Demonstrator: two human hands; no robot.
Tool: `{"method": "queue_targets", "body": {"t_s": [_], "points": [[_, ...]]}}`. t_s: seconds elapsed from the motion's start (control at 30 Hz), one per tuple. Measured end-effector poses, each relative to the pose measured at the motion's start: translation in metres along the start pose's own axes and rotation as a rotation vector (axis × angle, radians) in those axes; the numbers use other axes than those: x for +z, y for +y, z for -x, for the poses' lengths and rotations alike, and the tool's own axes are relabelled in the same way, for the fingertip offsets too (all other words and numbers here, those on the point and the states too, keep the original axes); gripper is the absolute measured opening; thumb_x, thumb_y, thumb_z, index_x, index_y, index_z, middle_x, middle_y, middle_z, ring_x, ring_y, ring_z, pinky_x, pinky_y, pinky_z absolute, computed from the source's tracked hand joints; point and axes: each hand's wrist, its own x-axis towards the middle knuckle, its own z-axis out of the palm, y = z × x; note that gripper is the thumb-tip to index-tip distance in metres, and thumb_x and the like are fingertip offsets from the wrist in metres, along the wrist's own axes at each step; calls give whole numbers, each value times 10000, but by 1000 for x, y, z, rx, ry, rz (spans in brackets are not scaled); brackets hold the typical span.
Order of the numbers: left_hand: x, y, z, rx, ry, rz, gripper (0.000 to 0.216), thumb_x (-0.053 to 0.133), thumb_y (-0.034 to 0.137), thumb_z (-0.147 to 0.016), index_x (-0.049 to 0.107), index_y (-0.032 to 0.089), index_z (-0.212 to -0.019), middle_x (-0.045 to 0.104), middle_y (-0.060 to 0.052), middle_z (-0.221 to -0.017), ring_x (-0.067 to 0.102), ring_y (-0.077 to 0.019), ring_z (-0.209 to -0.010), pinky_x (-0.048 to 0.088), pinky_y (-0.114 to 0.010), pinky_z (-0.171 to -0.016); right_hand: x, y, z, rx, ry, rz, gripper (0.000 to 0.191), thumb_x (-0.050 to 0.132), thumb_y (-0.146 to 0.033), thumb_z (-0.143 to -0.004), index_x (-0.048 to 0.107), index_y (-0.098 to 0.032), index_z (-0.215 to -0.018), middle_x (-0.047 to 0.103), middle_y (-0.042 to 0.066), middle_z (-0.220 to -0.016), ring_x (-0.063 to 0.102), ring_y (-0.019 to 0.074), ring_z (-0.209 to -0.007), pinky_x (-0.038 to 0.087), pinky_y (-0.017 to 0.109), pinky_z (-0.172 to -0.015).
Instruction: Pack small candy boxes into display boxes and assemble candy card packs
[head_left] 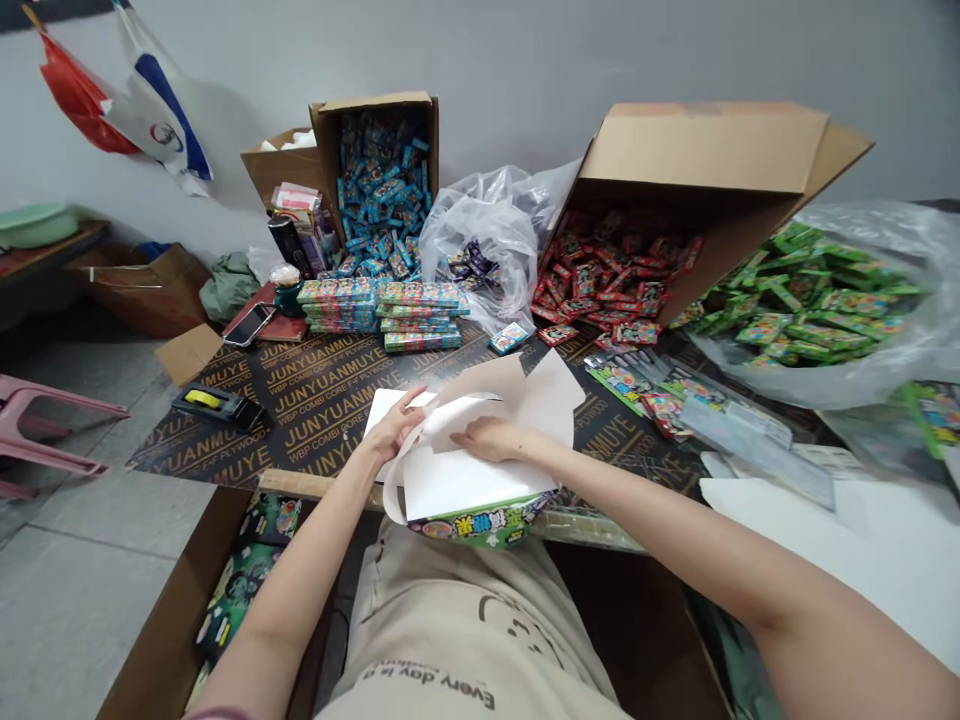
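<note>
A printed display box [480,522] with green edging lies at the table's front edge, close to my body. Its white inner faces and flaps [551,395] stand up and curve around my hands. My left hand [397,430] grips the box's bent white flap at the left, with fingers partly apart. Inside the box, my right hand [487,438] is closed, its bent fingers against the white card; whatever lies under the fingertips is hidden. Beyond the hands sit stacked small candy boxes [420,315] and one loose small box [509,337].
Behind stand a carton of blue packs [386,190], a carton of red packs [600,265] and a bag of green packs [825,300]. A tape dispenser [217,405] and phone [250,325] lie left. Flat plastic sleeves [742,430] and white sheets [847,540] lie right.
</note>
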Motion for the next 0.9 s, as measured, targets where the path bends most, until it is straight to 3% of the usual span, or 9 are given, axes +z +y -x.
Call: {"method": "queue_targets", "body": {"t_s": [0.1, 0.2, 0.27, 0.33, 0.43, 0.53, 0.6, 0.77, 0.9], "points": [[0, -6, -6, 46, 174, -20, 986, 911, 338, -462, 497, 161, -1339, 681, -50, -879, 617, -135, -620, 497, -264, -603, -19, -1, 12, -169, 319, -262, 568, 197, -457, -1001, 691, -179, -1024, 716, 111, -1035, 660, 239, -980, 495, 373, -880], [-3, -14, -14, 214, 427, -176, 809, 897, 317, -488, 591, 149, -1218, 698, -98, -1009, 664, -187, -780, 527, -312, -737, -46, 11, 37, -293, 1000, -495, 524, 212, -495, -998, 656, -224, -1064, 675, 73, -1073, 622, 212, -1025, 474, 388, -930], [-7, -18, -19, 332, 478, -346, 605, 861, 329, -552, 659, 148, -1092, 704, -109, -1053, 665, -227, -902, 513, -347, -840, -58, 31, 53, -226, 1474, -590, 503, 209, -496, -998, 631, -242, -1101, 633, 76, -1127, 588, 207, -1089, 442, 401, -980], [-11, -21, -21, 388, 470, -479, 438, 812, 330, -623, 688, 150, -1002, 717, -110, -1047, 658, -255, -965, 492, -376, -902, -59, 57, 59, -30, 1734, -704, 499, 201, -511, -990, 590, -243, -1152, 605, 92, -1149, 582, 217, -1099, 441, 433, -979], [-12, -24, -22, 390, 486, -576, 360, 762, 284, -679, 681, 155, -1006, 724, -109, -1050, 662, -265, -973, 490, -387, -908, -41, 86, 45, 137, 1414, -932, 612, 442, -624, -874, 428, -246, -1355, 553, 128, -1273, 570, 264, -1152, 453, 503, -968], [-12, -25, -19, 359, 556, -666, 380, 733, 275, -707, 661, 160, -1062, 723, -111, -1052, 663, -271, -980, 494, -391, -901, -19, 85, 17, 6, 801, -947, 1048, 720, -592, -668, 181, -275, -1510, 307, 148, -1537, 360, 302, -1394, 353, 526, -1084], [-11, -24, -15, 334, 597, -722, 365, 712, 308, -732, 661, 165, -1063, 724, -109, -1029, 661, -278, -987, 492, -406, -909, -12, 75, 1, -88, 613, -874, 1197, 799, -507, -589, 106, -263, -1535, 159, 126, -1604, 193, 301, -1474, 243, 517, -1156], [-8, -24, -4, 561, 648, -891, 348, 714, 244, -697, 676, 175, -1035, 651, -125, -1214, 544, -309, -1214, 391, -482, -1066, -9, 64, -13, -255, 655, -781, 921, 728, -274, -591, 398, -226, -1450, 353, 86, -1543, 283, 295, -1441, 163, 465, -1197], [-14, -27, -1, 830, 295, -778, 330, 567, 98, -727, 699, 206, -1010, 698, -81, -1140, 612, -223, -1131, 435, -436, -1045, -2, 72, -9, -238, 734, -917, 344, 576, -244, -682, 742, -212, -981, 652, 72, -1247, 527, 292, -1251, 323, 459, -1111]]}}
